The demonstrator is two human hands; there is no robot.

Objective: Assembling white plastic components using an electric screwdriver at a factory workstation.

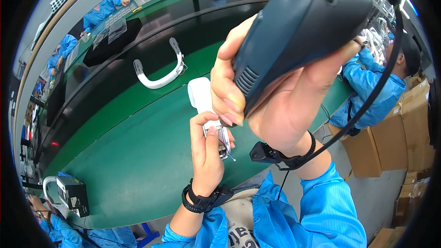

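My right hand point(285, 110) is wrapped round a dark electric screwdriver point(298, 27) with vent slots, a metal hanging loop and a black cord. It is raised close to the camera, its lower end pointing down toward a white curved plastic piece point(200, 96). My left hand point(206, 156) grips that piece over the bench, thumb on top and fingers round the side. Small inner parts and a thin wire show at its near end. Fingers hide the screwdriver's tip, so I cannot tell whether it touches the piece.
A white U-shaped band point(161, 81) with loose wires lies on the green bench point(133, 165). A black box point(73, 196) stands at the bench's left end. Co-workers in blue sit to the left and right. Cardboard boxes point(386, 142) are stacked at right. The black cord point(367, 103) hangs beside my right arm.
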